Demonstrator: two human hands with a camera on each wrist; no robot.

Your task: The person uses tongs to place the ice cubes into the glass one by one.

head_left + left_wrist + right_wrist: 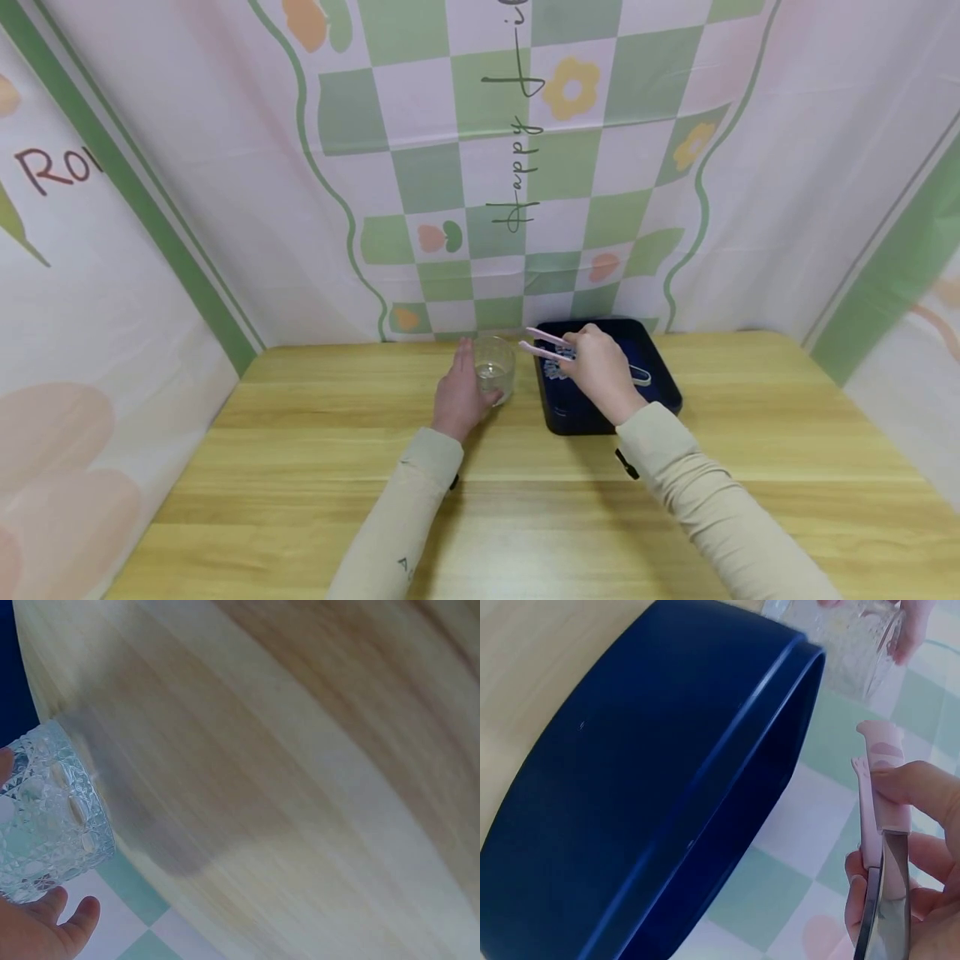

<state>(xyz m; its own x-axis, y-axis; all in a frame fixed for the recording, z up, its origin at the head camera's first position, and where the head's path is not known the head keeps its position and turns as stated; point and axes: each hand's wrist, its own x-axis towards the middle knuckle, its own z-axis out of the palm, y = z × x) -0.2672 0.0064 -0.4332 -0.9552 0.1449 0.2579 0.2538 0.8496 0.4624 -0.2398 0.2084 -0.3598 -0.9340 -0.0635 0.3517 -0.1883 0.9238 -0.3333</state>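
Note:
A clear drinking glass [492,367] with a cut pattern stands upright on the table. My left hand [459,398] grips it, fingers along its left side and thumb at the front; the left wrist view also shows the patterned glass [49,817]. My right hand [600,367] holds metal tongs [551,354] with pink paw-shaped tips, above a dark blue tray [667,392]. The tong tips point left towards the glass and stand a little apart in the head view. I see nothing between them. Small pale, translucent pieces [555,367] lie in the tray, partly hidden by the hand and tongs.
The wooden table [337,467] backs onto a checkered hanging cloth [495,167]. Patterned cloth also hangs at both sides. The tray's raised wall [667,787] stands just right of the glass, with a narrow strip of table between them.

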